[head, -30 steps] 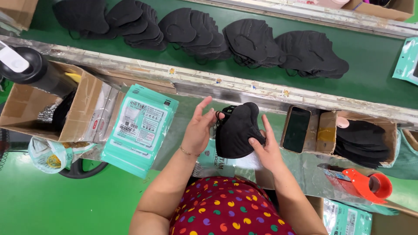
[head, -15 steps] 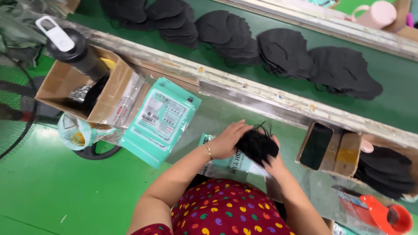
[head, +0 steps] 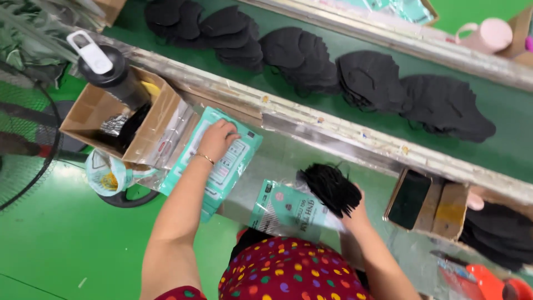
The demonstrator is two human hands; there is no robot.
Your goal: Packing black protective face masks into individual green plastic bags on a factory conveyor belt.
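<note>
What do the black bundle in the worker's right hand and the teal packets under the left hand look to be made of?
The black bundle in the right hand looks like soft, matte non-woven fabric: thin stacked layers, no shine. The teal packets under the left hand seem to be glossy printed plastic film, judging by glare and clear edges, though coated paper is possible.

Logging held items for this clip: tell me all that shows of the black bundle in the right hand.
The black bundle is a squared-up stack of thin, soft-looking black fabric pieces, their edges fanned like pages. The right hand clasps its lower right end in a closed grip, tilting it up and left. It hangs over a teal and clear printed pouch on the bench, just below the metal rail; whether it touches the pouch is unclear.
</note>
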